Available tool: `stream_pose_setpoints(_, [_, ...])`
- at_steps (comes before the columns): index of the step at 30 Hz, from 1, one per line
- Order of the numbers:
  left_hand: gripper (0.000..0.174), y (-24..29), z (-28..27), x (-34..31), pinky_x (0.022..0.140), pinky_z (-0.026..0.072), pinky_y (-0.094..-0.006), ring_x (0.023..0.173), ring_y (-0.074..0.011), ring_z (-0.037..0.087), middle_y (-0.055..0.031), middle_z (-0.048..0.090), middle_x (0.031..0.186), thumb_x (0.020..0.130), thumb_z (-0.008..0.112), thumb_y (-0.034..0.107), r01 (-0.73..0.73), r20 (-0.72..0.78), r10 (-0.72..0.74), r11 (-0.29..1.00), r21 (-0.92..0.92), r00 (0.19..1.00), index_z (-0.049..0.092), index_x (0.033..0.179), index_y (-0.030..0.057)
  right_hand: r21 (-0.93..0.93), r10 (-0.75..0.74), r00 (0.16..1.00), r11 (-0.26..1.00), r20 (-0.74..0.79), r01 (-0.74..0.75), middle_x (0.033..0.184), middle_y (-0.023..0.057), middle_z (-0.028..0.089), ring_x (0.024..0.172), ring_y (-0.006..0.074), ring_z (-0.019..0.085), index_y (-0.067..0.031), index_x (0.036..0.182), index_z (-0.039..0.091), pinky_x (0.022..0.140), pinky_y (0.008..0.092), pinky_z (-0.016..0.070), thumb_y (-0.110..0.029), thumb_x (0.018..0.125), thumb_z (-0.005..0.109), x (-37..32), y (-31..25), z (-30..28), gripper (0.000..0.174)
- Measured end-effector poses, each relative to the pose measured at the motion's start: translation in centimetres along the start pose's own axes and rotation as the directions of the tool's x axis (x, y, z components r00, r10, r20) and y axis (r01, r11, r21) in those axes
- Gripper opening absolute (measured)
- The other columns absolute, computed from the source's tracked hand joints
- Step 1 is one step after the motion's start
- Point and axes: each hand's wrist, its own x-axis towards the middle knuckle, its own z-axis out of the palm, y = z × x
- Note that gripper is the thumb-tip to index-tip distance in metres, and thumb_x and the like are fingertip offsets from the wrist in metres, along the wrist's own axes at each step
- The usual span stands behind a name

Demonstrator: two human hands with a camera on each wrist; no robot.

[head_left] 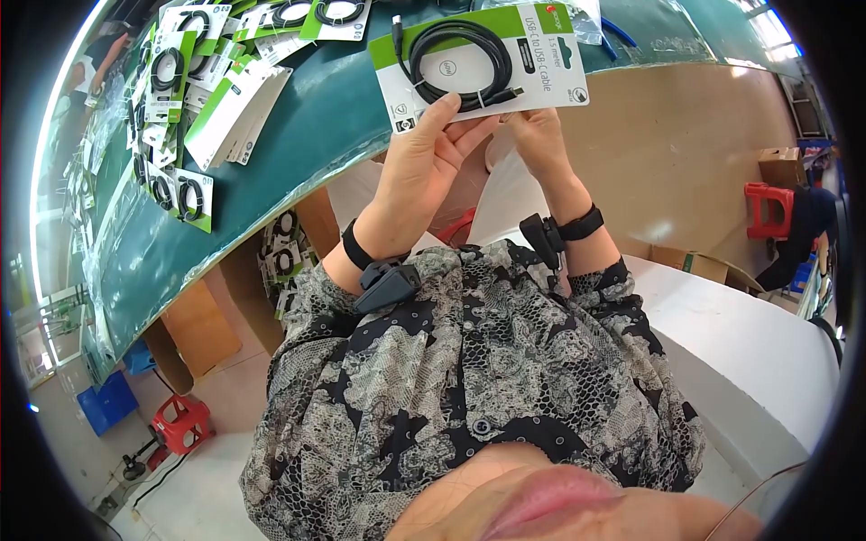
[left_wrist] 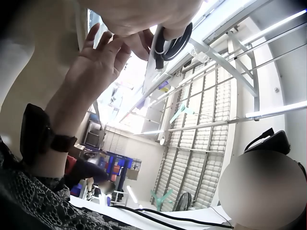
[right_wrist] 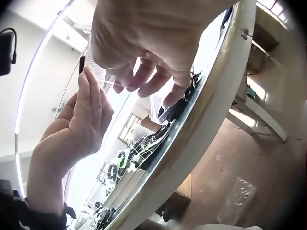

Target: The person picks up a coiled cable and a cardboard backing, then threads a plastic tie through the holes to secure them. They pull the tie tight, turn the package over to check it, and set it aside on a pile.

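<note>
A black USB-C to USB-C cable (head_left: pixel 499 65) lies coiled on its green and white card (head_left: pixel 544 77), fastened by thin white ties. My left hand (head_left: pixel 431 160) holds the card from below, thumb on its front by the coil and fingers behind. At the card's lower edge is my right hand (head_left: pixel 541 144), its thumb and fingers bent and close to the left fingertips. In the right wrist view, a thin white strip (right_wrist: pixel 106 82) runs from the left hand (right_wrist: pixel 76 122) to the right hand's (right_wrist: pixel 148 48) fingertips, which pinch its end. The card's back is hidden in the head view.
Many carded cables (head_left: pixel 167 99) pile up on the green tabletop (head_left: pixel 316 117) at the left, beside a stack of cards (head_left: pixel 236 117). Clear plastic bags (head_left: pixel 577 18) lie behind the card. More carded cables fill a box (head_left: pixel 285 252) below the table. A red stool (head_left: pixel 180 424) stands lower left.
</note>
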Motion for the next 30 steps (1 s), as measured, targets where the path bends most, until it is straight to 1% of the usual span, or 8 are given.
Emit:
stream_pose_setpoints(1, [0.021,0.0,0.0,0.0,0.092,0.0507,-0.0369,0.099,-0.0225,0.062,-0.0101,0.062,0.106,0.090,0.054,0.007,-0.013,0.006,0.013,1.000,0.018,1.000,0.054,0.110,0.0001,-0.101,-0.054,0.998,0.993,0.029,0.057,0.098,0.0059,0.063,0.091,0.0137,0.058,-0.0001,0.104,0.060,0.082,0.0266,0.0461,-0.001,0.084,0.057,0.0,0.2,0.0,0.020])
stream_pose_setpoints(10, [0.024,-0.5,-0.2,0.1,0.092,0.0513,-0.0368,0.100,-0.0222,0.061,-0.0096,0.061,0.108,0.090,0.054,0.005,0.001,-0.010,-0.001,0.999,0.050,1.000,0.051,0.113,0.0006,-0.199,-0.143,0.989,0.971,-0.042,0.132,0.099,0.0060,0.064,0.095,0.0133,0.057,0.0004,0.103,0.059,0.083,0.0278,0.0470,-0.002,0.083,0.060,0.2,0.1,0.4,0.020])
stream_pose_setpoints(13, [0.025,-0.5,-1.0,0.6,0.090,0.0522,-0.0371,0.100,-0.0225,0.061,-0.0093,0.060,0.109,0.090,0.054,0.004,-0.139,-0.029,0.142,0.987,0.083,0.989,0.050,0.114,0.0009,-0.439,0.119,0.986,0.884,-0.117,-0.159,0.094,0.0077,0.063,0.093,0.0162,0.058,-0.0015,0.100,0.059,0.082,0.0296,0.0482,0.000,0.080,0.062,-0.6,-2.9,-0.3,0.021])
stream_pose_setpoints(14, [0.025,-0.4,-1.3,0.8,0.090,0.0522,-0.0371,0.100,-0.0225,0.061,-0.0093,0.060,0.109,0.090,0.054,0.004,-0.146,-0.029,0.149,0.986,0.083,0.988,0.050,0.114,0.0009,-0.439,0.117,0.987,0.885,-0.111,-0.154,0.094,0.0077,0.063,0.093,0.0162,0.058,-0.0015,0.100,0.059,0.082,0.0296,0.0482,0.000,0.080,0.062,-0.8,-3.9,0.1,0.021])
stream_pose_setpoints(15, [0.025,-0.3,-1.6,1.1,0.090,0.0524,-0.0373,0.100,-0.0227,0.061,-0.0094,0.060,0.109,0.090,0.054,0.004,-0.168,-0.023,0.172,0.977,0.129,0.985,0.050,0.115,0.0011,-0.570,-0.142,0.987,0.818,-0.076,0.074,0.092,0.0074,0.063,0.091,0.0177,0.058,-0.0026,0.098,0.059,0.081,0.0303,0.0479,-0.001,0.078,0.064,-1.1,-4.9,0.4,0.020])
stream_pose_setpoints(17, [0.025,-0.7,-2.2,1.1,0.089,0.0529,-0.0378,0.099,-0.0233,0.062,-0.0096,0.060,0.109,0.090,0.053,0.004,-0.185,-0.012,0.193,0.958,0.218,0.981,0.050,0.115,0.0015,-0.763,-0.582,0.809,0.485,0.084,0.427,0.087,0.0070,0.062,0.087,0.0206,0.058,-0.0048,0.094,0.060,0.079,0.0316,0.0473,-0.002,0.075,0.067,-1.9,-6.4,0.8,0.020])
stream_pose_setpoints(21, [0.026,-1.6,-2.2,0.7,0.089,0.0531,-0.0382,0.098,-0.0242,0.062,-0.0101,0.060,0.109,0.090,0.052,0.003,-0.080,0.007,0.080,0.989,0.124,0.997,0.050,0.115,0.0015,-0.759,-0.465,0.852,0.457,0.239,0.463,0.084,0.0057,0.059,0.083,0.0242,0.056,-0.0074,0.090,0.062,0.076,0.0338,0.0443,-0.004,0.069,0.071,-0.3,-7.2,0.5,0.023])
stream_pose_setpoints(30, [0.027,-0.7,-2.1,0.4,0.089,0.0530,-0.0384,0.099,-0.0251,0.062,-0.0109,0.060,0.109,0.090,0.052,0.004,-0.028,-0.004,0.029,0.998,0.048,1.000,0.049,0.117,0.0011,-0.752,-0.541,0.794,0.394,0.275,0.529,0.084,0.0060,0.059,0.082,0.0243,0.055,-0.0071,0.089,0.063,0.074,0.0346,0.0433,-0.005,0.069,0.072,-0.6,-7.3,1.1,0.022])
